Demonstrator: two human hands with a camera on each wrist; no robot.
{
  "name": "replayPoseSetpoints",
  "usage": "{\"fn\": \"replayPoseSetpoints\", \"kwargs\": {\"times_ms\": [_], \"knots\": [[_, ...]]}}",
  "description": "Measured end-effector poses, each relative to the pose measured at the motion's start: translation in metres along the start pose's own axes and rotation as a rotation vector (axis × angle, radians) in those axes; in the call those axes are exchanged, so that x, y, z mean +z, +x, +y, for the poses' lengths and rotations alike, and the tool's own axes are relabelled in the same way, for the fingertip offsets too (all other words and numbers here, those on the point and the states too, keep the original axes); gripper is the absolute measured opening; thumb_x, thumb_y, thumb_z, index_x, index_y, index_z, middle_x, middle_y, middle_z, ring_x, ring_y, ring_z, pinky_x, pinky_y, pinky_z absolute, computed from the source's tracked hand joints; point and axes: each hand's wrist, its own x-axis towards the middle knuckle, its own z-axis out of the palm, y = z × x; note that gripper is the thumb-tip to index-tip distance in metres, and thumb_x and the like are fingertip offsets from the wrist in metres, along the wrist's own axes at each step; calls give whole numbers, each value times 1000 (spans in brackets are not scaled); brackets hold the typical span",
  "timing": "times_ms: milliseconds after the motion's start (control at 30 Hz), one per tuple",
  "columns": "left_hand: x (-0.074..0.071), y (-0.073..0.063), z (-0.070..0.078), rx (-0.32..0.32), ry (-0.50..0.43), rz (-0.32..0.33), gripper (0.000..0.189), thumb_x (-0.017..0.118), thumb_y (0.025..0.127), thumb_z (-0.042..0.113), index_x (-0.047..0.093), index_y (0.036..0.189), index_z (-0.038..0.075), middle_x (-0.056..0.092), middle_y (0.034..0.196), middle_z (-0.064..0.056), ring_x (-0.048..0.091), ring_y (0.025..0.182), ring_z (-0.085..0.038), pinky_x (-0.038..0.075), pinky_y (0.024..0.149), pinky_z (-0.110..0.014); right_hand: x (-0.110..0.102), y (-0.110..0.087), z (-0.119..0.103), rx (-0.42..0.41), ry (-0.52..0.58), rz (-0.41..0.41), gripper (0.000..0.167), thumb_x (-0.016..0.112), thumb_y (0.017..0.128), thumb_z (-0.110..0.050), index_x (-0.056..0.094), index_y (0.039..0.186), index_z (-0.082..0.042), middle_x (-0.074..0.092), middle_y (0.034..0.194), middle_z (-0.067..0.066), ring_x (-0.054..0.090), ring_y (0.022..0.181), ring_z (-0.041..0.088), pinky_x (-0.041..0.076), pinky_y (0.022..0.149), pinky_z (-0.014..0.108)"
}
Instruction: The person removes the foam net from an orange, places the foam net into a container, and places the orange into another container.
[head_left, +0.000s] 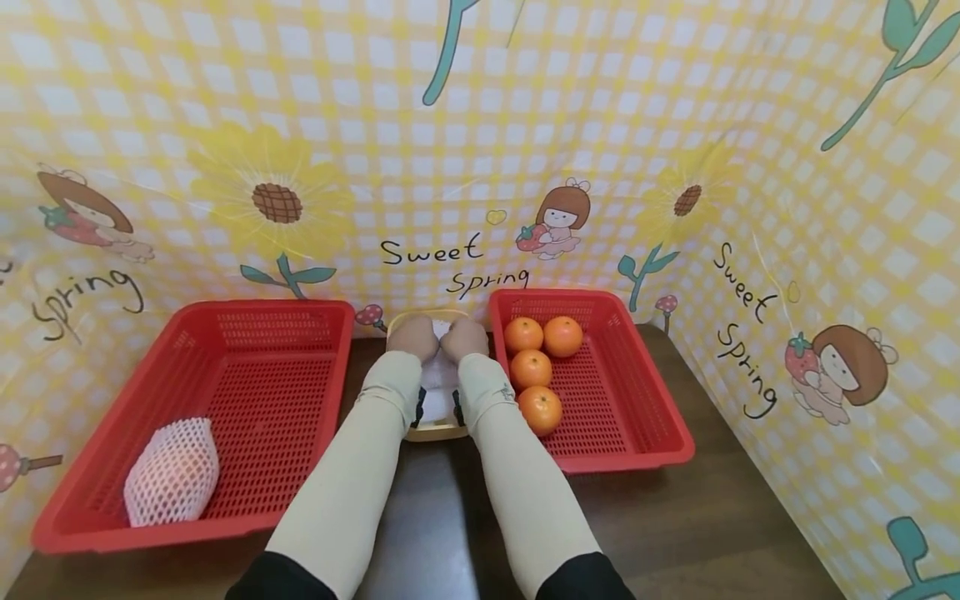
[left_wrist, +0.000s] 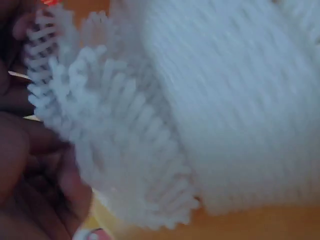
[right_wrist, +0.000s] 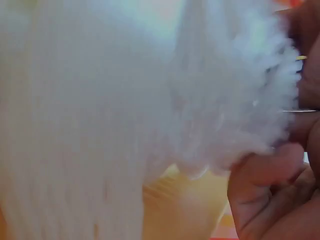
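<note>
Both hands are close together over a small yellow-rimmed container (head_left: 437,433) holding white foam netting (head_left: 437,371). My left hand (head_left: 414,336) pinches the frilly edge of a foam fruit net (left_wrist: 125,145), its fingers (left_wrist: 75,190) curled at the left of the left wrist view. From the other side my right hand (head_left: 465,339) grips a net edge (right_wrist: 240,110) between thumb (right_wrist: 272,167) and fingers. A second, smoother piece of white netting (left_wrist: 245,100) lies beside the frilly one. Whether any fruit is inside the held net, I cannot tell.
A red basket (head_left: 341,367) on the left holds one net-wrapped item (head_left: 172,473) near its front corner. In the right red basket (head_left: 660,400), several oranges (head_left: 531,369) sit along the left side. A yellow checked cloth (head_left: 420,167) hangs behind the dark table (head_left: 720,517).
</note>
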Motion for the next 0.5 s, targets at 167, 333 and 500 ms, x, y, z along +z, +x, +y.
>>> {"fn": "replayPoseSetpoints", "kwargs": {"times_ms": [167,333,500], "knots": [[5,-1,-11,-26,-131,-88,42,50,97,14,59,132,-8,61,131,-25,56,123,-40,41,105,-47,2,-3,1,5,114,-65,22,60,87,-10,74,103,-6,71,99,7,62,91,25,52,79,36],[7,-5,-13,-86,-86,-216,54,42,103,21,38,152,-2,45,149,-26,38,138,-45,31,113,-51,12,5,5,34,98,-185,47,58,93,-14,61,139,-7,67,126,10,65,95,27,56,74,35],[2,-7,-7,-166,-111,-309,59,36,104,21,25,158,0,33,153,-32,25,143,-48,27,114,-53,17,13,8,35,69,-275,31,55,97,-18,67,114,4,68,93,18,62,55,28,54,48,37]]}}
